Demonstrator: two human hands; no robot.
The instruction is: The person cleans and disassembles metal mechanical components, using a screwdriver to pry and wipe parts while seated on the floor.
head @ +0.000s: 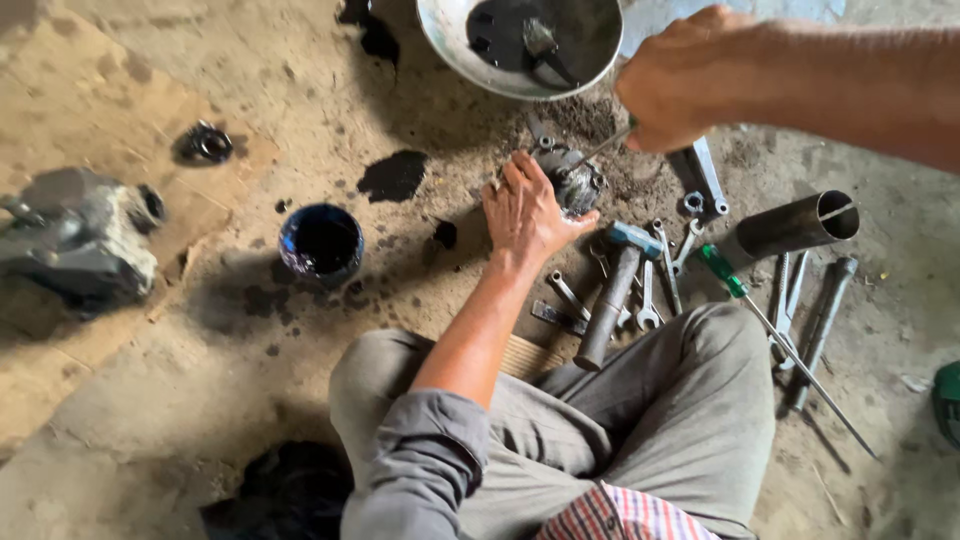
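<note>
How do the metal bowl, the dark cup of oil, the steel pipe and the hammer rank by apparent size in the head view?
1. metal bowl
2. hammer
3. steel pipe
4. dark cup of oil
Hammer and pipe look close; uncertain.

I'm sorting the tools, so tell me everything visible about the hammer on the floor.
The hammer lies flat on the dirty concrete floor, beside the person's knee. Its blue-grey metal head points away from the person; the thick, dull grey handle runs back toward the knee. Wrenches lie around and against it. Neither hand touches it.
</note>
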